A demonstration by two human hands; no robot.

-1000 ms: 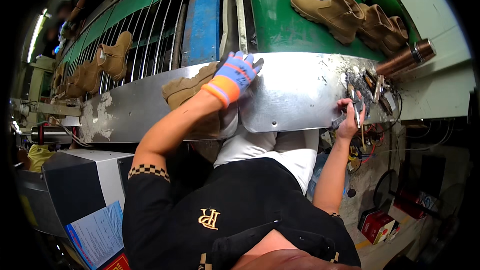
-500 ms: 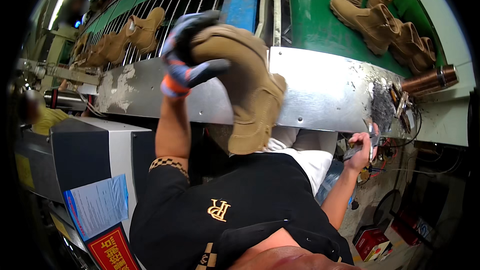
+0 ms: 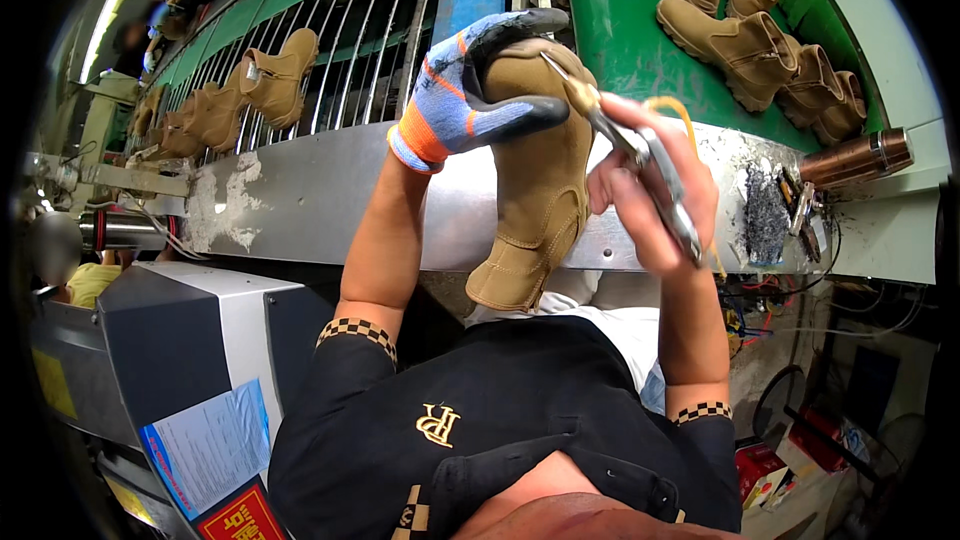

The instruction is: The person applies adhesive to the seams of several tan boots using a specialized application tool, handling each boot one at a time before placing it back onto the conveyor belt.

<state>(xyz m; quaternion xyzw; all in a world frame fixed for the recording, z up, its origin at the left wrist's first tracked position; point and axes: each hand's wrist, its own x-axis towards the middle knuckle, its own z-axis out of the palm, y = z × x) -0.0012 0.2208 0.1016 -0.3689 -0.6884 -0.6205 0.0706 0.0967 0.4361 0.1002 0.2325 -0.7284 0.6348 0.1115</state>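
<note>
My left hand (image 3: 465, 105) wears a blue knit glove with orange bands and black-coated fingers. It grips a tan ankle boot (image 3: 535, 180) by its far, foot end, and the boot's shaft hangs toward me over the metal ledge. In my bare right hand (image 3: 655, 175) is a pair of metal pliers (image 3: 640, 145), a yellow cord looping beside it. The pliers' pointed tip is at the boot's far end, near my gloved fingers; whether it touches the boot I cannot tell.
More tan boots (image 3: 735, 45) stand on the green belt at the right, and others (image 3: 280, 80) line the barred rack at the left. On the metal ledge (image 3: 320, 190), at the right, lie a dark pad (image 3: 765, 220), small tools and a copper-coloured flask (image 3: 858, 158).
My right hand has come up from the ledge's right edge to the boot, bringing the pliers. My left hand and the boot have shifted right.
</note>
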